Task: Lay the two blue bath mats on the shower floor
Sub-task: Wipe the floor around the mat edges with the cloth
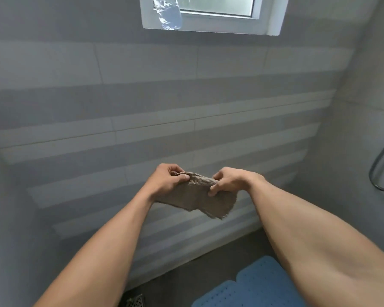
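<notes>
Blue perforated rubber bath mats (259, 286) lie flat on the dark shower floor (186, 275) at lower right, two overlapping edges visible, partly hidden by the right forearm and cut by the frame; whether both are fully laid cannot be told. Left hand (166, 180) and right hand (227, 181) each pinch the top edge of a beige ribbed cloth (197, 196) with curled fingers, seemingly spreading it; a patterned metal drain cover (134, 301) is cropped.

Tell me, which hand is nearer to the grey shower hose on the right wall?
Right. The right hand grips the brown cloth on the side toward the shower hose; the left hand grips its far end.
</notes>
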A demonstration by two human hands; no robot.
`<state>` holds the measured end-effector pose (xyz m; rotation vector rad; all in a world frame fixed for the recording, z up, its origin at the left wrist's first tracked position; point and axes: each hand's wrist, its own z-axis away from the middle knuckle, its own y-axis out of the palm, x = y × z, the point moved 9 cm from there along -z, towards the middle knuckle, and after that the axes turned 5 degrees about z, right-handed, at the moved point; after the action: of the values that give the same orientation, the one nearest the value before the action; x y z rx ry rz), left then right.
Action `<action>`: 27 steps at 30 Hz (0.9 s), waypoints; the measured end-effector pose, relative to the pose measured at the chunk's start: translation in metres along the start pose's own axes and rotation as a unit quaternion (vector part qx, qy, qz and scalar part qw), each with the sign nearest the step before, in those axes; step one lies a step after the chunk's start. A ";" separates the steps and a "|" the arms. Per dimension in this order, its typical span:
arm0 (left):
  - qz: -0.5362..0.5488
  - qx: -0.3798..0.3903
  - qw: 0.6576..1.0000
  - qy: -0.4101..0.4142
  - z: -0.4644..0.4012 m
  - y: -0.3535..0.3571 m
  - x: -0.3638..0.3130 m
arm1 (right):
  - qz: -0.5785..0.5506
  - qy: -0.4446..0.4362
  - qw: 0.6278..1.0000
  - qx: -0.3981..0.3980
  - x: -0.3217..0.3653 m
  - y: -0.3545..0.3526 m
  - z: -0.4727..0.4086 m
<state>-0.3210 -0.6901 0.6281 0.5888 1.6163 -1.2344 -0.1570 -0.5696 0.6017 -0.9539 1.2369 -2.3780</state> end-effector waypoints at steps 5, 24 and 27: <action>-0.124 0.120 0.985 0.004 -0.032 0.083 -0.012 | -0.012 0.083 0.996 -0.025 -0.103 -0.002 0.018; -0.254 0.474 0.836 0.108 -0.064 0.443 0.100 | -0.293 0.405 0.854 -0.146 -0.380 0.211 0.125; -0.270 0.526 0.798 0.115 -0.029 0.495 0.113 | -0.319 0.445 0.821 -0.161 -0.407 0.255 0.168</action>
<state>0.0282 -0.5020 0.3095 1.0049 1.1741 -2.6207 0.2457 -0.6071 0.2929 -0.2793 1.9055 -3.4330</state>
